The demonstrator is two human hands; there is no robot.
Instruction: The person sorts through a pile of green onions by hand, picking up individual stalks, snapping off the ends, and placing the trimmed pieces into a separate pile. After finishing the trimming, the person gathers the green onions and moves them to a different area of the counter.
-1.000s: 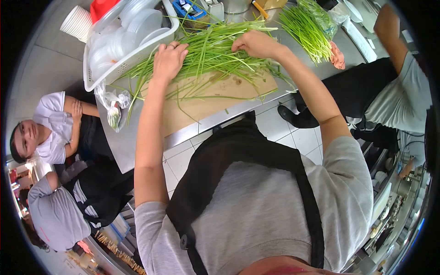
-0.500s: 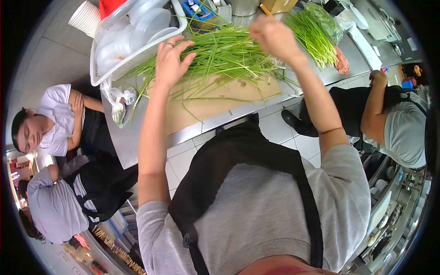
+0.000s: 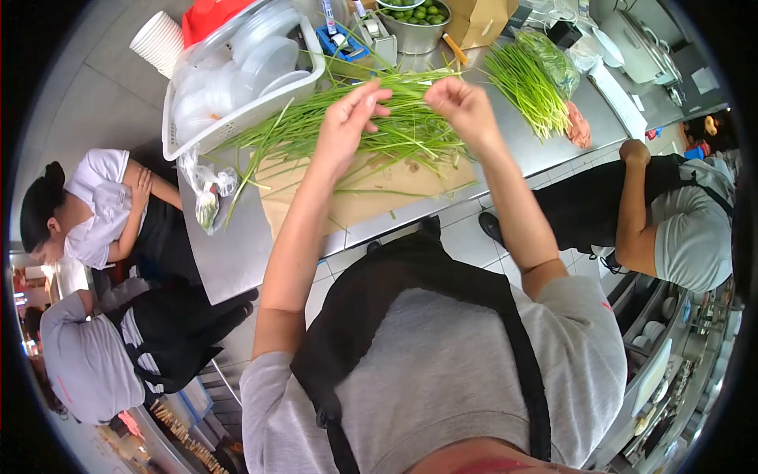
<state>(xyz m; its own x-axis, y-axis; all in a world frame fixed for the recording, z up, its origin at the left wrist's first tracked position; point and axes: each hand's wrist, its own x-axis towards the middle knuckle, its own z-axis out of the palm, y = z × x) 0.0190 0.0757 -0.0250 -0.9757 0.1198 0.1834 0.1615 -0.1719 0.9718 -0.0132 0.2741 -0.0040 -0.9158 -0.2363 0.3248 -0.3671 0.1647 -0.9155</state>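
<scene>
A loose heap of long thin green stalks (image 3: 316, 118), which look like chives, lies across a brown cutting board (image 3: 296, 193) on the steel counter. Just above the heap is my left hand (image 3: 351, 122), its fingers apart and bent slightly toward my other hand. My right hand (image 3: 464, 112) hovers over the right end of the stalks, thumb and fingers pinched together. Whether a stalk is caught in that pinch I cannot make out. A gap separates the two hands.
A white basket of plastic lids (image 3: 237, 83) stands at the left, near a small knotted plastic bag (image 3: 207, 189). Behind are tape dispensers (image 3: 355, 43), a pot of green limes (image 3: 418, 24) and an orange-handled tool (image 3: 455, 49). A neater green bundle (image 3: 529, 91) lies right. Co-workers stand on both sides.
My right hand has come down and nearer to the stalks. My left hand has moved right, away from the basket, toward my right hand. The view has shifted slightly.
</scene>
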